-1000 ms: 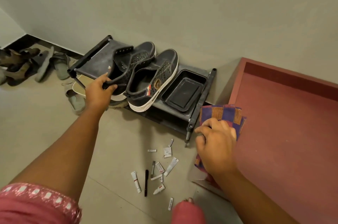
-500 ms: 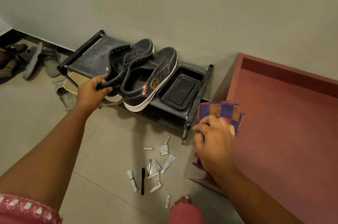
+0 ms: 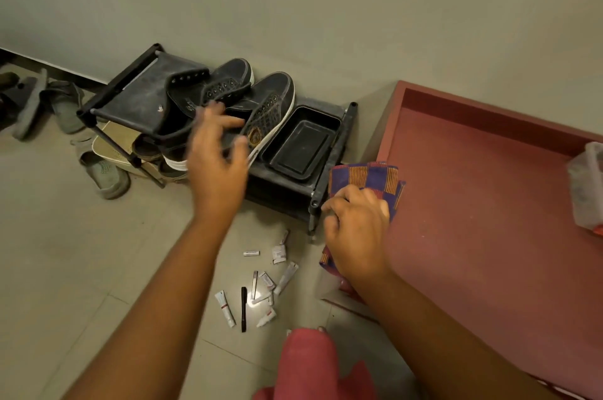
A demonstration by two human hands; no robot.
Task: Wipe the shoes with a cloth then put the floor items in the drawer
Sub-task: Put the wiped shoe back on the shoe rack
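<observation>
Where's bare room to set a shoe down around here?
Bare floor tile lies left of the left hand's forearm, below the grey slipper. The red drawer is mostly bare. Crowded: small tubes between the forearms, and the shoe rack top.

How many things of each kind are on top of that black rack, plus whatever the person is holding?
Dark sneakers: 2
Black tray: 1
Checked cloth, gripped by the right hand: 1
Total: 4
</observation>
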